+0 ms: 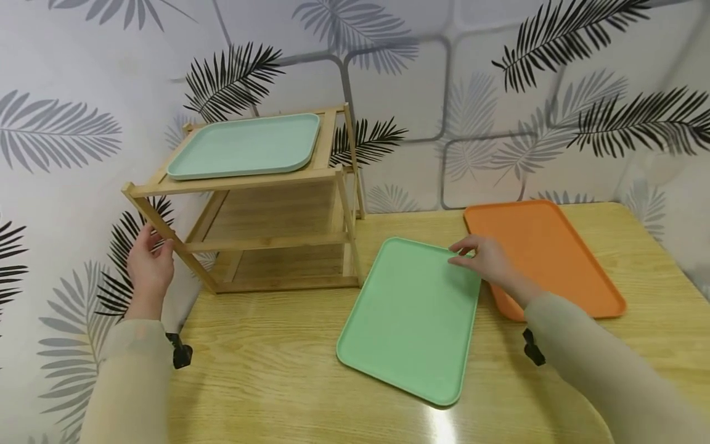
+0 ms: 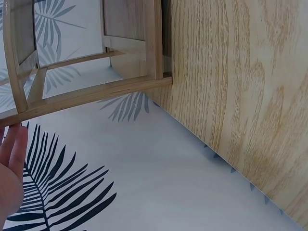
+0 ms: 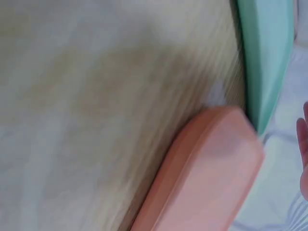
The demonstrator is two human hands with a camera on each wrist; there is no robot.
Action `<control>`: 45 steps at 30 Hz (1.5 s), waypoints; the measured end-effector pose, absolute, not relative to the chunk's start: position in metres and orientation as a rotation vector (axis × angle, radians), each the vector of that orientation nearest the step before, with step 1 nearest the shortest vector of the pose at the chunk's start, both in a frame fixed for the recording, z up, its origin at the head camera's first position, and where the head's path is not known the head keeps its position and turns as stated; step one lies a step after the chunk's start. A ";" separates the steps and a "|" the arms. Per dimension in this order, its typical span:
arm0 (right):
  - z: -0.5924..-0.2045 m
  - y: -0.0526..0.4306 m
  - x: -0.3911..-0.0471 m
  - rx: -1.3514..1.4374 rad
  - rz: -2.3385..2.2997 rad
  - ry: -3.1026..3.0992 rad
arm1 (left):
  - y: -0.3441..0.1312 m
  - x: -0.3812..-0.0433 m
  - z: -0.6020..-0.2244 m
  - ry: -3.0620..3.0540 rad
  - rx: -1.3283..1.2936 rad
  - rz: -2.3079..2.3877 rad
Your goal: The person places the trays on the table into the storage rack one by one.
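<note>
My left hand [image 1: 150, 265] is at the left side of a wooden two-tier rack [image 1: 272, 243], fingertips against its slanted front leg. In the left wrist view, fingers [image 2: 18, 149] touch the leg's outer side without visibly wrapping round it. A pale mint tray [image 1: 244, 145] lies on the rack's top. My right hand [image 1: 485, 259] hovers over the far right corner of a green tray [image 1: 410, 320], fingers slightly bent and holding nothing. Beside it, an orange tray [image 1: 546, 253] lies on the table.
The wood-grain table [image 1: 266, 364] carries the rack at its left back and both lower trays to the right. A leaf-patterned wall [image 1: 399, 92] stands close behind and at the left. Open shelves [image 1: 272, 216] sit below the rack's top.
</note>
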State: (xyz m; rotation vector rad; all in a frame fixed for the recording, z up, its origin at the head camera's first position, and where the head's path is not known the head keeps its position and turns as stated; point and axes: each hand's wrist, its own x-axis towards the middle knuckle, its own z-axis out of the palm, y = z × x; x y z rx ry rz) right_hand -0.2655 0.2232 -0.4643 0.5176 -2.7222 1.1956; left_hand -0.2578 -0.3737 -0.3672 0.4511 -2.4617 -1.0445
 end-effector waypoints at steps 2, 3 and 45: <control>-0.466 0.230 -0.274 0.420 1.154 -2.765 | -0.373 -0.258 -0.367 -2.469 0.443 -1.044; -0.467 0.233 -0.276 0.387 1.142 -2.783 | -0.372 -0.258 -0.367 -2.471 0.439 -1.046; -0.491 0.244 -0.204 0.830 1.054 -2.886 | -0.375 -0.260 -0.366 -2.478 0.481 -1.050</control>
